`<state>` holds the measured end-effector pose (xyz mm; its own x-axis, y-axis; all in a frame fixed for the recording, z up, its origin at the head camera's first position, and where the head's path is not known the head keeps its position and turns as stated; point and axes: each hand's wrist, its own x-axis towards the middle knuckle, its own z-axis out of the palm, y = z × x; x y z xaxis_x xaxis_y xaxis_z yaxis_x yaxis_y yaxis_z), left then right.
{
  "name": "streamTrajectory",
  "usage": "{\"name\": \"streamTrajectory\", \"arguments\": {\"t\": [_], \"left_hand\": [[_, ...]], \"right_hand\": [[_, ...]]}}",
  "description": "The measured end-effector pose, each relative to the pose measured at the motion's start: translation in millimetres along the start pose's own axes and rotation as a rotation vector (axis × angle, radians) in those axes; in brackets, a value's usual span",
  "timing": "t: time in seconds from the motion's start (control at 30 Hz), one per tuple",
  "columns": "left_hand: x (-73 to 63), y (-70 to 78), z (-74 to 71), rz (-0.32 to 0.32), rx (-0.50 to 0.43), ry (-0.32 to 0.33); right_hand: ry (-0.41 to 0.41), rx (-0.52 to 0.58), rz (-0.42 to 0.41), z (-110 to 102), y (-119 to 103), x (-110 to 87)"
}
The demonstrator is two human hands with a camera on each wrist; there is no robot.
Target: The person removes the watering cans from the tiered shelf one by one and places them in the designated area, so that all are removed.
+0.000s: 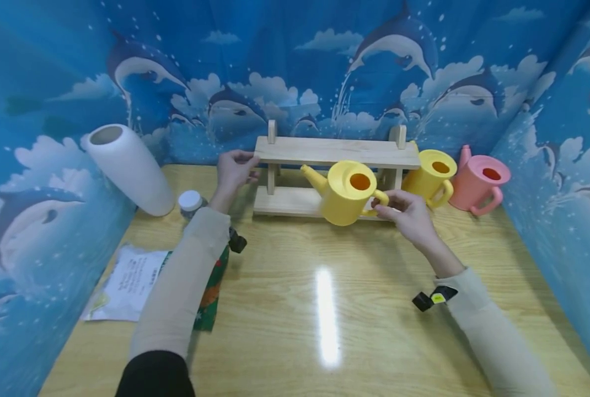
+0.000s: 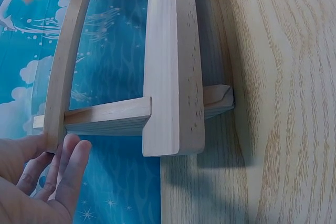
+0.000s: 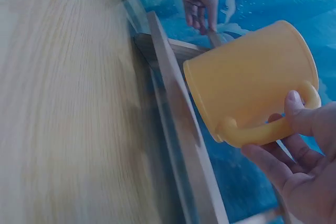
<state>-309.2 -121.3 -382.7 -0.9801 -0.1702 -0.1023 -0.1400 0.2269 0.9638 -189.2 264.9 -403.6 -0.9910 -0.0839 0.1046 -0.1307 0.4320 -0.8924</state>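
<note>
My right hand (image 1: 413,218) grips the handle of a yellow watering can (image 1: 346,201), its spout pointing left. The can is held in front of a two-tier wooden shelf (image 1: 325,149), overlapping both boards in the head view. In the right wrist view, the thumb lies over the can's handle (image 3: 262,132) and the fingers curl under it. At the shelf's left end, my left hand (image 1: 232,176) pinches the corner of the upper board (image 2: 59,93) between thumb and fingers.
Right of the shelf stand a second yellow watering can (image 1: 426,173) and a pink one (image 1: 481,182). A white vase (image 1: 131,168) leans at the left, near a white-lidded jar (image 1: 191,202). A white packet (image 1: 128,284) and a green package (image 1: 210,298) lie by the left forearm.
</note>
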Motion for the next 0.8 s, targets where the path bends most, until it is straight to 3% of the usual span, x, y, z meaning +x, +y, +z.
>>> {"name": "streamTrajectory", "arguments": {"t": [0.13, 0.4, 0.67, 0.8], "left_hand": [[-1.3, 0.3, 0.5, -0.001, 0.006, 0.003], [-2.8, 0.9, -0.9, -0.004, -0.001, 0.004], [-0.8, 0.1, -0.4, -0.006, 0.004, 0.002], [-0.6, -0.5, 0.2, -0.007, 0.001, -0.002]], "right_hand": [[0.030, 0.019, 0.018, -26.6, 3.7, -24.1], [0.162, 0.351, -0.065, -79.3, 30.0, -77.4], [0.365, 0.386, 0.089, -127.4, 52.5, -123.2], [0.427, 0.465, 0.136, -142.0, 64.6, -137.0]]}}
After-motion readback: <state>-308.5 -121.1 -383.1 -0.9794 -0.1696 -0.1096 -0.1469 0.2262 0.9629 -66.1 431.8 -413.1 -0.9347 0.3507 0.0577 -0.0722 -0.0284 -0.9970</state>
